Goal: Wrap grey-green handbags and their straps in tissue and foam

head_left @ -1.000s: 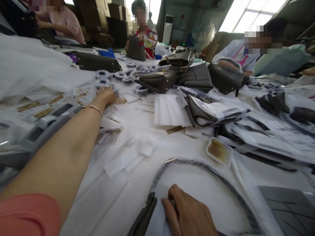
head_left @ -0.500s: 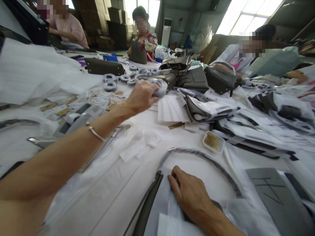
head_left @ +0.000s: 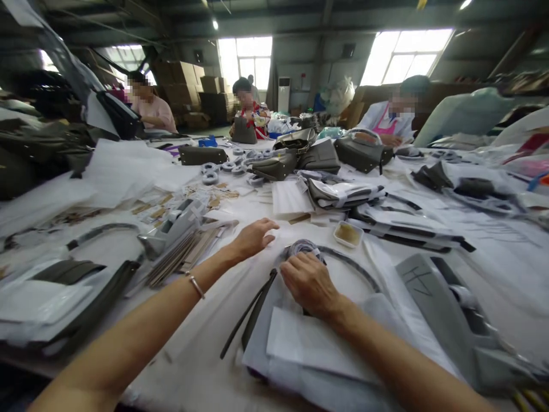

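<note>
My right hand (head_left: 311, 280) is closed on a coiled strap in clear wrapping (head_left: 305, 246), just over a dark grey handbag (head_left: 261, 315). The bag lies flat, covered with white wrapping sheets (head_left: 317, 340), and its wrapped curved handle (head_left: 358, 266) arches out behind the hand. A narrow dark strap (head_left: 244, 323) hangs off the bag's left side. Short of the coil, on its left, my left hand (head_left: 256, 236) hovers over the table with its fingers apart and nothing in them.
A small dish of yellowish stuff (head_left: 348, 234) sits behind the handle. More wrapped coils (head_left: 210, 174) and grey bags (head_left: 362, 153) lie farther back. On the left is a stack of thin strips (head_left: 184, 257); on the right, a grey marked dispenser (head_left: 446, 309). Several people work across the table.
My left hand has come back from the far coils toward me and is now empty. The coil it held is now in my right hand, over the bag. The view has tilted up.
</note>
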Motion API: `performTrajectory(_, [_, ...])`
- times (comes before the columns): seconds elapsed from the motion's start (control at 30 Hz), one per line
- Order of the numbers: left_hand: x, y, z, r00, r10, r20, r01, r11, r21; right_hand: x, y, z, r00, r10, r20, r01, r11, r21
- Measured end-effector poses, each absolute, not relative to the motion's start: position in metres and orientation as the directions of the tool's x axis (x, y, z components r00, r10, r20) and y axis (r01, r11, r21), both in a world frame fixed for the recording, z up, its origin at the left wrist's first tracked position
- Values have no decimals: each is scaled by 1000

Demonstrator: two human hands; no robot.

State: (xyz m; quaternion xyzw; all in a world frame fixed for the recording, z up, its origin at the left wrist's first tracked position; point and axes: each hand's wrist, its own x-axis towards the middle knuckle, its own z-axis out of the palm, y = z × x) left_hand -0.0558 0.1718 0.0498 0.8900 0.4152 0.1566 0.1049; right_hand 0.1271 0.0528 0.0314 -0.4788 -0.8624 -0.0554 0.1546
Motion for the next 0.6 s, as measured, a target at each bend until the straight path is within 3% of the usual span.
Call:
performTrajectory(0.13, [-84, 196, 55, 375, 921, 103, 904, -388, 179, 152, 74, 24, -243, 910, 335, 939, 308, -156])
performTrajectory(0.2, [-91, 209, 52, 298, 951, 82, 941, -307, 141, 165, 82, 11, -198, 921, 337, 943, 272, -191])
performTrajectory(0.43, [-104, 256, 33, 96, 993, 62, 994, -98, 39, 188, 95, -25, -338, 793, 507, 877, 461, -137])
performTrajectory(0.6, [-126, 294, 30, -9, 998, 62, 1000, 8, 25, 202, 104, -29, -477, 768, 428, 835, 548, -52])
